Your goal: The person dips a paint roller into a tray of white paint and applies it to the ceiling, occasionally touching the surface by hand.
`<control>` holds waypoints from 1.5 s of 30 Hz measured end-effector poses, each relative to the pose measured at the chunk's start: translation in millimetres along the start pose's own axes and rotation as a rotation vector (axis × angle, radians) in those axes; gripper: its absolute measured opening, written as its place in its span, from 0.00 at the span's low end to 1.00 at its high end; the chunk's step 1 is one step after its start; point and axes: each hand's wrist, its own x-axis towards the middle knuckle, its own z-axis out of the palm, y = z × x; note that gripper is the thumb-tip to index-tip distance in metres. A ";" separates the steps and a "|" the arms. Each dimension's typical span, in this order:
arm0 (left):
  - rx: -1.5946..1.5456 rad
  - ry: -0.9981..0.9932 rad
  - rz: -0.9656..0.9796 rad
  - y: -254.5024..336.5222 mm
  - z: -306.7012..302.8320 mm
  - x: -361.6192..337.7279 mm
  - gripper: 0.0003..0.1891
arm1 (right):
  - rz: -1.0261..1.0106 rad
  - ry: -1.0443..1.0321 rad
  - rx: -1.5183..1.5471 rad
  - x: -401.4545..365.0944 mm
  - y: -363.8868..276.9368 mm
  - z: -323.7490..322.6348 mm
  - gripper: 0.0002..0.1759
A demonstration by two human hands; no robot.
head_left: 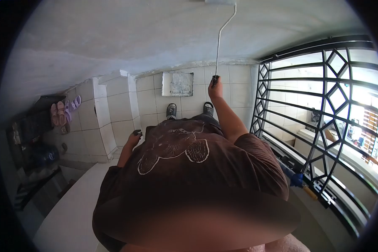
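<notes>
My right hand (215, 89) is closed round the dark handle of a paint roller (218, 46). Its thin bent rod runs up to the wall (155, 29), where the roller head touches the pale surface, partly cut off by the top of the view. At my left side hangs my left hand (132, 139), its fingers curled at something small and dark that I cannot make out. A paint tray (166, 86) with whitish paint smears lies on the tiled floor near the wall, just ahead of my feet.
A black metal grille (300, 96) stands close on my right, with a blue cloth-like thing (297, 180) at its lower bars. Pink sandals (57, 113) and purple sandals (73, 105) are at the left. A white-edged tiled step (103, 109) juts from the wall.
</notes>
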 end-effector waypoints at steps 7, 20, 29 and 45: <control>-0.117 0.018 -0.120 24.8 37.7 -60.9 0.20 | 0.188 -0.252 -0.069 -31.3 41.6 20.6 0.26; 0.054 -0.089 -0.177 23.9 100.6 -47.3 0.22 | 0.257 -0.483 -0.034 -63.3 87.3 -15.7 0.20; -0.160 -0.014 -0.008 77.1 151.5 -9.4 0.19 | -0.057 -0.320 0.399 -19.7 13.4 -91.7 0.15; -0.168 0.072 -0.087 43.8 221.5 -67.9 0.21 | -0.042 -0.357 0.366 73.8 -11.8 -45.2 0.16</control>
